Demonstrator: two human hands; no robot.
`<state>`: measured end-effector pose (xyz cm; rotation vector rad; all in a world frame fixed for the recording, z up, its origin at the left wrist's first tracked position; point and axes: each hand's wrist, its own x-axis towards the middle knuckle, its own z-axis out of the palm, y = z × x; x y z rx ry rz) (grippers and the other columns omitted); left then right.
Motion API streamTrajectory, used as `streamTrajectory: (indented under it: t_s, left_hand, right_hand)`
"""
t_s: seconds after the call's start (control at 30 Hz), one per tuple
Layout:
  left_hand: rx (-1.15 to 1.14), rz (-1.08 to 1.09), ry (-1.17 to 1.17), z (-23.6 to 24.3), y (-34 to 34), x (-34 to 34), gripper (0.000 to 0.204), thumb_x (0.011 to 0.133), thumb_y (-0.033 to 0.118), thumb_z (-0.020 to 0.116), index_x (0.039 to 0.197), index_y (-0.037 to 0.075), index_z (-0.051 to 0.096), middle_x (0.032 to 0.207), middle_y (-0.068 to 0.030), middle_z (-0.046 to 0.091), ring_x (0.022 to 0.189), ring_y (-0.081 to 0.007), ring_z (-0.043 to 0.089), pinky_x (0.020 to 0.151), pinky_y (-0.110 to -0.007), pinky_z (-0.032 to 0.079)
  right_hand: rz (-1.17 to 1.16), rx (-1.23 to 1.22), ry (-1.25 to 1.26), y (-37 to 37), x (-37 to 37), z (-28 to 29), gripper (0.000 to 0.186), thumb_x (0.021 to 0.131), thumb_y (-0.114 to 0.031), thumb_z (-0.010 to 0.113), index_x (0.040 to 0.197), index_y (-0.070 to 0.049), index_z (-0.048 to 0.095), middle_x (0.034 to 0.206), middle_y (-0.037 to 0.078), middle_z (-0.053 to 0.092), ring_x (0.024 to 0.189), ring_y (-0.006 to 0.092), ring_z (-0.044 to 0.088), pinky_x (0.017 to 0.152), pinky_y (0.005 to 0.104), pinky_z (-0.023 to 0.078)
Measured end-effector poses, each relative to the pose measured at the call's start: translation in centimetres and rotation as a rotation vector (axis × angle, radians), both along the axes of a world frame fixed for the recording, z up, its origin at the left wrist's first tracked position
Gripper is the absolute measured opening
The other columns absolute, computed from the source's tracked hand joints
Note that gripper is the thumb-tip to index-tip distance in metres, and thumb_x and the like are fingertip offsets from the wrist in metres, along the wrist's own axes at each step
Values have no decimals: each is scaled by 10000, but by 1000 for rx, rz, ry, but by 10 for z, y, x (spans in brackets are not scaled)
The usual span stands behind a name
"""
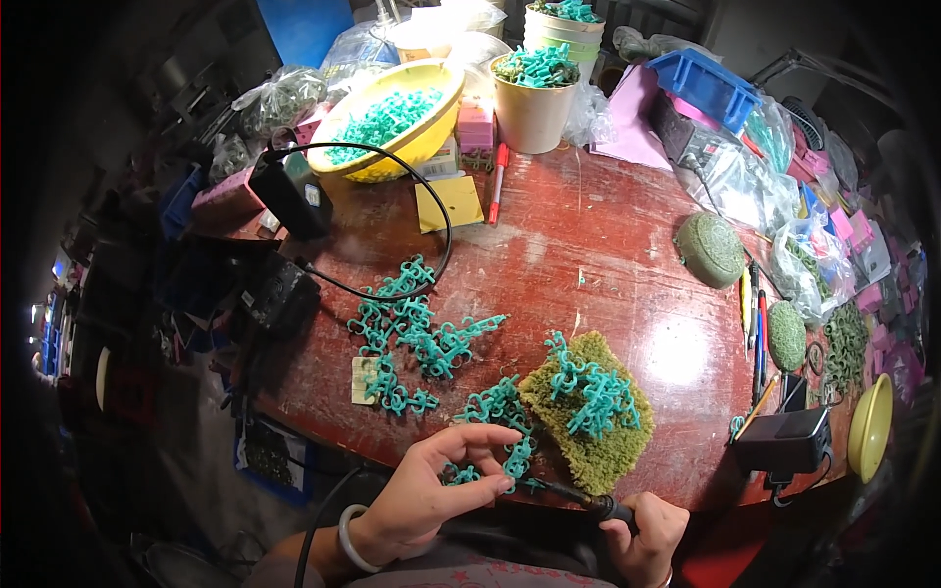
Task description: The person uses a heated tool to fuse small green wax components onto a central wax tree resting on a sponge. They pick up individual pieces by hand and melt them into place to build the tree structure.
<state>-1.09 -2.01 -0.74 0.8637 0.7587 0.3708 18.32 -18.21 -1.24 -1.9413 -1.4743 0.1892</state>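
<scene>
My left hand (446, 485), with a bracelet at the wrist, is above teal branched pieces (500, 402) at the table's front. Its index finger is raised; its thumb and middle fingertip are close together on something I cannot make out. My right hand (652, 534) grips a black-handled tool (608, 508), whose thin metal shaft reaches left toward my left fingertips. Just beyond, more teal pieces (598, 397) lie on an olive sponge-like pad (608, 461). Another loose pile of teal pieces (412, 333) lies farther left, partly over a small pale block (364, 382).
Red wooden table (559, 245). At back: yellow basin (431, 127), bucket (534, 122), pen (498, 186). Left: black devices (279, 299) with looping cable. Right: green stones (711, 255), pens, black box (779, 441), yellow bowl (869, 426), bags and blue bin (701, 88).
</scene>
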Motion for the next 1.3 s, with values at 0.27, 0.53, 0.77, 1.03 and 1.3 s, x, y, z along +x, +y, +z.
streamTrajectory:
  t_s: [0.27, 0.53, 0.77, 1.03, 1.3]
  left_hand:
    - [-21, -2, 18, 5, 1, 1, 430, 825, -25, 667, 1239, 43, 573, 859, -13, 588, 781, -77, 562, 693, -211, 473]
    - [-121, 32, 31, 15, 2, 3, 444, 828, -24, 673, 1255, 14, 559, 842, 6, 530, 735, -86, 558, 675, -211, 465]
    - [-121, 19, 33, 12, 3, 3, 471, 837, -28, 657, 1288, 14, 527, 885, -29, 532, 738, -102, 598, 534, -183, 409]
    - [-308, -12, -285, 5, 10, 5, 227, 853, -29, 627, 1037, 22, 504, 949, -151, 561, 801, -203, 589, 466, -195, 375]
    - [-382, -76, -287, 0, 9, 20, 113, 878, 20, 637, 911, 32, 530, 808, -111, 588, 673, -109, 540, 451, -170, 324]
  right_hand:
    - [4, -7, -2, -1, 1, 1, 335, 847, -340, 668, 755, -37, 560, 630, 137, 506, 533, 339, 522, 502, 388, 411]
    - [-100, -51, -64, -23, 13, 11, 321, 884, -346, 632, 791, -42, 584, 667, 129, 547, 554, 330, 545, 512, 390, 421]
    - [-151, -121, -202, -29, 19, 10, 287, 867, -312, 666, 800, -42, 598, 676, 127, 564, 554, 328, 544, 513, 373, 432]
    - [-245, 184, 119, -5, 17, -9, 277, 717, -76, 809, 772, -32, 541, 583, 35, 476, 487, 130, 450, 471, 269, 369]
    - [-138, 186, 169, 60, 4, 10, 266, 738, -78, 792, 855, -33, 557, 672, 47, 547, 447, 135, 465, 417, 268, 381]
